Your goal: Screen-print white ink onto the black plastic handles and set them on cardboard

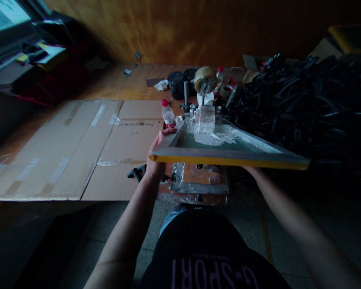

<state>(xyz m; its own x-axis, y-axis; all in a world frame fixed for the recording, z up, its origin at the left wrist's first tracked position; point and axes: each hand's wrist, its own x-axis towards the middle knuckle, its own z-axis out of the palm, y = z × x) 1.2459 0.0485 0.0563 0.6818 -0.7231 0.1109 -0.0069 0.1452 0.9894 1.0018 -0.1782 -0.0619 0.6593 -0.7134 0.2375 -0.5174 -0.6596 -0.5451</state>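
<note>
A screen printing frame [228, 157] with a yellow front edge is tilted up off the table. My left hand [159, 146] grips its left side, fingers over the rim. My right hand reaches under the right part of the frame, which hides its fingers; only the wrist [252, 171] shows. White ink [212, 138] lies smeared on the green mesh, with a pale ink-coated block [207, 116] at the far end. Beneath the frame sits a printing base [201, 188] with a brown pad. A black plastic part [136, 173] lies left of the base, near my left forearm.
Flattened cardboard [87, 140] covers the table's left side. A red-capped bottle [168, 114] stands behind my left hand. Dark tubs [176, 85] and a tape roll [205, 79] are at the back. A large heap of black plastic parts [313, 104] fills the right.
</note>
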